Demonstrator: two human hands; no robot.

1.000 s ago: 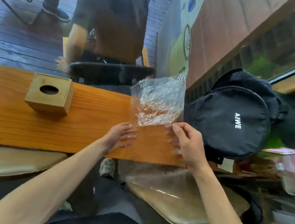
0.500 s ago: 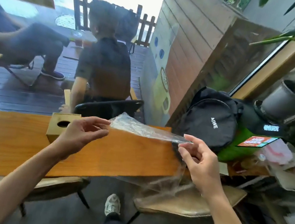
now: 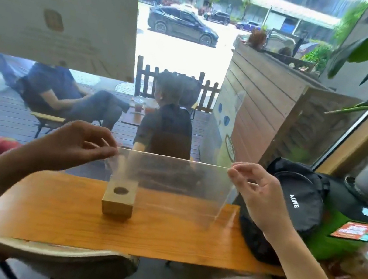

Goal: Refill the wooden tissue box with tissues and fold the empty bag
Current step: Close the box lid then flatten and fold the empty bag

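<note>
— We see the wooden counter [image 3: 65, 221] with the wooden tissue box [image 3: 119, 198] standing on it, out of the way.

— Above it we've got the empty bag [image 3: 170, 181] stretched taut, left hand [image 3: 78, 145] and right hand [image 3: 259, 197] each pinching a top corner, probably to flatten it for folding.

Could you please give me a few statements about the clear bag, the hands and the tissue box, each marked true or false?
1. Both hands hold the clear plastic bag stretched in the air above the wooden table. True.
2. The left hand rests flat on the table. False: it pinches the bag's upper left corner.
3. The wooden tissue box stands on the table, its round hole facing up. True.
4. The right hand holds the black backpack. False: its grip is on the bag's upper right corner.
</note>
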